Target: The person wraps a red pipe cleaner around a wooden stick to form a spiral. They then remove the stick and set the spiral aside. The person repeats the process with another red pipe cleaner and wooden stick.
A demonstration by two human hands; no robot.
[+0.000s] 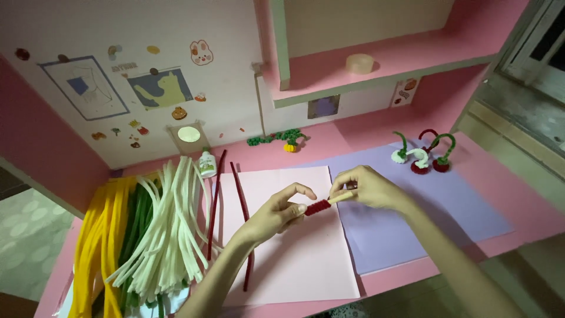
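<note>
White pipe cleaners (168,229) lie beside glue bottle (206,164).

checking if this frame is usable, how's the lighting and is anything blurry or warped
Head view: light is dim and even, no glare; both hands and the red coil between them are fairly sharp; soft shadows fall on the pink paper; the window frame at far right is smeared, and the shelf lines splay from wide-angle distortion.

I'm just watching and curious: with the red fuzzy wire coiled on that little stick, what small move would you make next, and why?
Probably slide the red coil off the wooden stick. The left hand pinches the coil's end while the right hand grips the stick's bare end, and the coil looks tightly wound, much like the finished red pieces on the purple sheet.
</note>
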